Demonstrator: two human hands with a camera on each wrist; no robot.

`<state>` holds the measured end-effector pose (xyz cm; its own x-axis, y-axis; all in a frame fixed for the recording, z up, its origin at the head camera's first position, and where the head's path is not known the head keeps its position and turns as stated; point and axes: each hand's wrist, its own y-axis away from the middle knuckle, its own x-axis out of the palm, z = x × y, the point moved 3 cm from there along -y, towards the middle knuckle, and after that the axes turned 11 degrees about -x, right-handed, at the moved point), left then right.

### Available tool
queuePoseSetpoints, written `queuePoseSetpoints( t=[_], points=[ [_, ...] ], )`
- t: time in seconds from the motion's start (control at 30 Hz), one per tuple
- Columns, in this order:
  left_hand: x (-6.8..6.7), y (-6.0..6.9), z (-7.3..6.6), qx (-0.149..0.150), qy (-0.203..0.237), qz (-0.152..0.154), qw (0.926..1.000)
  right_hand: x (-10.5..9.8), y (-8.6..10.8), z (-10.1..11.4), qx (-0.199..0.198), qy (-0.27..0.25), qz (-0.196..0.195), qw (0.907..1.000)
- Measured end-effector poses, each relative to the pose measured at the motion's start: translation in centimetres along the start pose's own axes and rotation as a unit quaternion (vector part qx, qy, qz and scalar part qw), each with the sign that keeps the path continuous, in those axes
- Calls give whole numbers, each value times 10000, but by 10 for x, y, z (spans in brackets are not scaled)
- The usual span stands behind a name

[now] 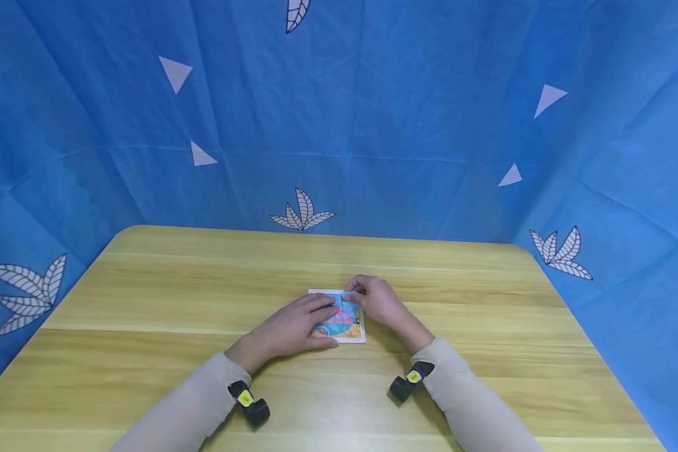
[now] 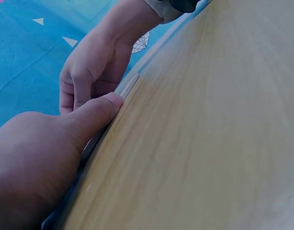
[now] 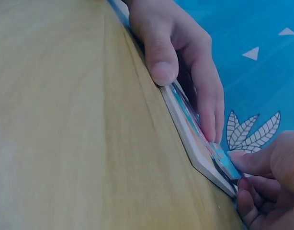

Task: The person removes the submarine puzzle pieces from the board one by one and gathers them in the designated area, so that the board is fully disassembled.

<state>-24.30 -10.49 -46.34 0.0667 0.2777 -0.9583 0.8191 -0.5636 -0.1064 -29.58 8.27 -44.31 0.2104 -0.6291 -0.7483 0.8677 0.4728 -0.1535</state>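
Observation:
A small jigsaw puzzle (image 1: 339, 326) in a white-edged tray (image 1: 356, 341) lies on the table, with a blue, pink and orange picture. My left hand (image 1: 294, 323) rests over its left part, fingers stretched across the picture and thumb along the near edge. At the far right corner my right hand (image 1: 380, 301) pinches a blue puzzle piece (image 1: 349, 295) between thumb and fingers. In the right wrist view this piece (image 3: 225, 164) is tilted, with its outer edge raised above the tray. My left palm hides part of the picture.
The wooden table (image 1: 203, 276) has pale grain and rounded far corners. Behind it and at both sides hangs a blue cloth (image 1: 407, 113) printed with white triangles and leaves. A small black camera (image 1: 248, 405) is strapped to each wrist.

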Motion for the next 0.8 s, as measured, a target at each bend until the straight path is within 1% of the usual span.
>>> queuePoseSetpoints(
  t=[0.1, 0.27, 0.4, 0.53, 0.63, 0.8],
  points=[
    [0, 0, -2, 159, -58, 26, 9999, 0, 0, -5, -15, -133, -42, 9999],
    [0, 1, -6, 424, -146, 220, 9988, 0, 1, -7, -117, -224, -136, 9996],
    [0, 2, -9, 397, -253, 355, 9983, -1, 1, -9, -74, -330, -162, 9993],
    [1, 3, -10, 305, -209, 427, 9984, -1, 1, -11, 21, -460, -202, 9987],
    [0, 3, -11, 340, -168, 376, 9986, -1, 2, -12, 45, -558, -210, 9982],
    [0, 2, -11, 431, -280, 314, 9982, -1, 2, -13, 0, -694, -184, 9974]
  ],
)
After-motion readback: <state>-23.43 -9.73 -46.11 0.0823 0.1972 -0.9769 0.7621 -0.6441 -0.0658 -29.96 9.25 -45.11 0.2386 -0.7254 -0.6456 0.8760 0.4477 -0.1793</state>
